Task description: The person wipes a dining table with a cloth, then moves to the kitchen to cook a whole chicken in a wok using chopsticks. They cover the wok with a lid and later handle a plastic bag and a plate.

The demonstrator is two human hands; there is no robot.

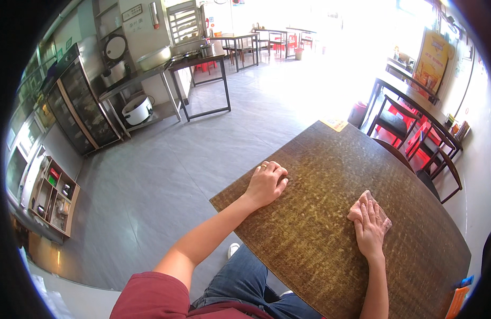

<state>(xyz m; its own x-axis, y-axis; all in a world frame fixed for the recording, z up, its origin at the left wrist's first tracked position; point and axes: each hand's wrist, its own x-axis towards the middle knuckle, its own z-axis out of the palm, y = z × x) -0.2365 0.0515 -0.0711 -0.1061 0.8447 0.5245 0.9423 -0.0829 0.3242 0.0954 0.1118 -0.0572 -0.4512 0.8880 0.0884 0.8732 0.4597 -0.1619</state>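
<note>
A dark brown wooden table [317,199] with a worn, mottled top stands right before me. My right hand [371,229] lies flat on a folded pinkish cloth [365,198], pressing it against the tabletop towards the right side; the cloth shows beyond the fingers and at both sides of them. Near the table's left edge rests my left hand [267,183], its fingers loosely curled and a ring on one of them. Nothing shows in that hand, though its palm is hidden. A yellow printed card [335,123] lies at the table's far corner.
Orange and blue packets [457,303] are at the lower right edge. Dark chairs [426,181] and red stools stand beyond the table's right side. Across the grey floor [161,171] are a steel shelf with a white rice cooker [137,109], a glass-door cabinet [84,99] and another table with pots.
</note>
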